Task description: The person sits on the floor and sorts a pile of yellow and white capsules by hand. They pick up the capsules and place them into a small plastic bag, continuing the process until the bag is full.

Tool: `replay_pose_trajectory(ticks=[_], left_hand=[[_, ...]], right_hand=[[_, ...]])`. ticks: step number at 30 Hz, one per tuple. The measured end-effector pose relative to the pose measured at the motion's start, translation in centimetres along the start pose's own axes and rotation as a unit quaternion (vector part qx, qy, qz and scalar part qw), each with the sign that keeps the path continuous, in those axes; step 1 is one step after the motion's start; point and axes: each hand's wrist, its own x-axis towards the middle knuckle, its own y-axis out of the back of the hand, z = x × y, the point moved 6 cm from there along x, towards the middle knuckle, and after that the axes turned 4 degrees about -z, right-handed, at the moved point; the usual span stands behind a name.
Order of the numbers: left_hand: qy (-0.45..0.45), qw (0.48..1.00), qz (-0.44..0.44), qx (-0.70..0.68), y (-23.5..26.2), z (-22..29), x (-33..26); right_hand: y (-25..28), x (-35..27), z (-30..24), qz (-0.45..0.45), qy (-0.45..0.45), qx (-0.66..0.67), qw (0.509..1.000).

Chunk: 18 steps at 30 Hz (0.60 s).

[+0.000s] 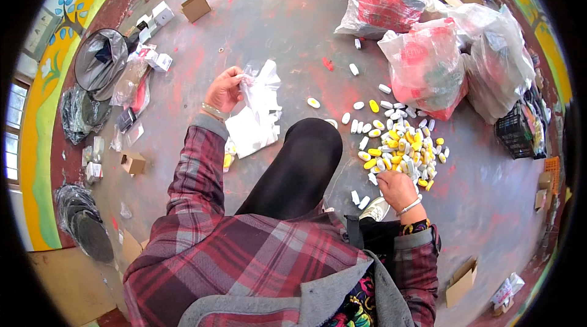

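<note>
A grey concrete floor, smeared with red paint, carries everything here; a yellow and green painted wall curves around the edge of the view.

The person sits on that floor with a black-clad knee raised between the two hands. The left hand is closed on the top edge of a white plastic bag, pinching the mouth of it and holding it up so the rest hangs and crumples down onto the floor beside the knee. The right hand rests at the near edge of a pile of small yellow and white pieces, fingers curled down into them; whether it has any gathered in its grip I cannot tell.

The step in hand looks like bagging: one hand keeps the bag ready while the other gathers pieces from the pile. The next move would call for the left hand to spread the bag's mouth wider, since it looks bunched, and for the right hand to carry a handful across the knee without spilling.

Loose pieces trail away from the pile toward the bag. Behind the pile stand large clear sacks stuffed with red and white goods, a black crate sits to the right, and small cardboard boxes lie scattered further off.
</note>
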Motion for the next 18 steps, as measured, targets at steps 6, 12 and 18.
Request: replay_pose_trajectory(ticks=[6,12,18], left_hand=[[0.042,0.983,-0.173,0.034,-13.4,2.9,2.1],[0.153,0.933,-0.291,0.146,-27.9,-1.0,2.9],[0.2,0.849,-0.431,0.23,-33.8,-9.3,2.0]], right_hand=[[4.1,-0.2,-1.3,0.123,0.014,0.158,0.98],[8.5,-2.0,1.2,0.335,0.026,0.421,0.843],[9.3,-2.8,2.9,0.287,0.051,0.493,0.82]])
